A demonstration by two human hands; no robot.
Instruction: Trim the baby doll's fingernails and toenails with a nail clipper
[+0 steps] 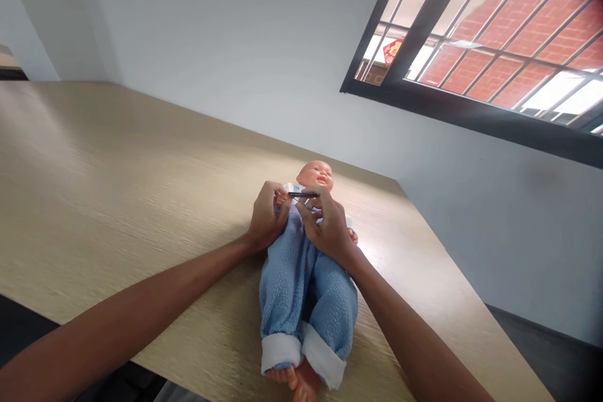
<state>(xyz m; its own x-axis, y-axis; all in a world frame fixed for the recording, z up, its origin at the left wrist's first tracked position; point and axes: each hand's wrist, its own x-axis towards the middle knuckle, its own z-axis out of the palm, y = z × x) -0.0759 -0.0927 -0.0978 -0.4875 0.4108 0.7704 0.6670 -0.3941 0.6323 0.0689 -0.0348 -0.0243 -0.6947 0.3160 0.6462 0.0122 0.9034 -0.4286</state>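
Observation:
A baby doll lies on its back on a light wooden table, feet toward me, dressed in a blue fleece suit with white cuffs. My left hand pinches the doll's small hand near its shoulder. My right hand rests over the doll's chest and holds a thin dark tool, like nail clippers, at the doll's fingers. The doll's chest is hidden beneath my hands.
A white wall rises behind the table. A dark-framed barred window sits at the upper right, with red brick outside. The table's right edge drops to a dark floor.

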